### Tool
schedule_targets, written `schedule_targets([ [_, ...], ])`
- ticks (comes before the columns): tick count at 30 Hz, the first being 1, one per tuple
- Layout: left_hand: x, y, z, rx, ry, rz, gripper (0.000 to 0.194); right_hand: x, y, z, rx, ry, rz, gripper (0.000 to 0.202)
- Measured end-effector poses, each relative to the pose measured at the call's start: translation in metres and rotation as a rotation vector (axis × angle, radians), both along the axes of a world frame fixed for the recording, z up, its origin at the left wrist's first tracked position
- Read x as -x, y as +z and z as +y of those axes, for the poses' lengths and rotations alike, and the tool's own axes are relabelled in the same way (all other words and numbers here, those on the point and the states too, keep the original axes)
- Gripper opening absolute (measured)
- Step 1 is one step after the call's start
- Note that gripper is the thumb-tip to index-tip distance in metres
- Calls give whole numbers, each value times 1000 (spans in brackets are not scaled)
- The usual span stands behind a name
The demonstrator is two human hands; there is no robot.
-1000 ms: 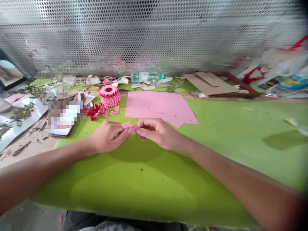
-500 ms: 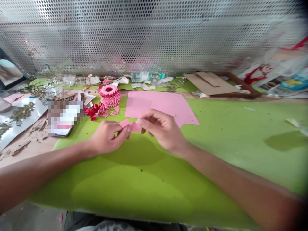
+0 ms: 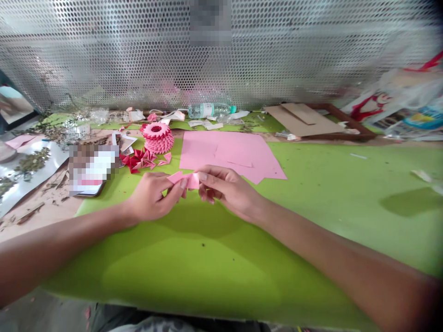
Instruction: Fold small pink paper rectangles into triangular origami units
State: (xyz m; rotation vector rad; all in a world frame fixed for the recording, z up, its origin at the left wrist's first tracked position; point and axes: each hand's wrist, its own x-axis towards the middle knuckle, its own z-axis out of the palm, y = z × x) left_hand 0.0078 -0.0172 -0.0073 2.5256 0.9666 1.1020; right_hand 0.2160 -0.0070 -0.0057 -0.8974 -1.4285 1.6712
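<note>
A small folded piece of pink paper point(image 3: 192, 180) is held above the green table point(image 3: 194, 272). My left hand point(image 3: 154, 196) pinches its left part between thumb and fingers. On its right edge, the thumb and forefinger of my right hand point(image 3: 230, 190) are closed, with the other fingers curled below. Just beyond lies a larger pink sheet point(image 3: 228, 150) with cut edges and a loose strip on it. Left of that sheet stands a ring-shaped stack of folded pink paper point(image 3: 159, 140). Several red and pink folded paper pieces point(image 3: 140, 160) lie in front of the stack.
At the left rests a phone point(image 3: 93, 173), partly blurred out, near dry plant scraps. A plastic bottle point(image 3: 211, 110) lies at the back against a perforated metal panel point(image 3: 138, 55). Cardboard pieces point(image 3: 304, 120) and a plastic bag point(image 3: 398, 101) are at the back right.
My right hand has turned and lowered slightly, its fingers now at the right edge of the folded paper. My left hand keeps its pinch almost in place.
</note>
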Motion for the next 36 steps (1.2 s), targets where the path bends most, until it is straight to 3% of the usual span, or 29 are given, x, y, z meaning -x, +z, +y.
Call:
schedule_targets([
  [13, 0, -1, 1, -99, -32, 20, 36, -2, 9, -5, -287, -9, -189, 30],
  [27, 0, -1, 2, -173, -46, 99, 39, 0, 8, -8, -369, -31, -231, 30],
  [33, 2, -4, 6, -317, 58, -1, 18, 0, 9, -6, -375, -101, -205, 31],
  [36, 4, -4, 7, -334, 32, -68, 18, 1, 8, -4, -329, -116, -183, 30],
])
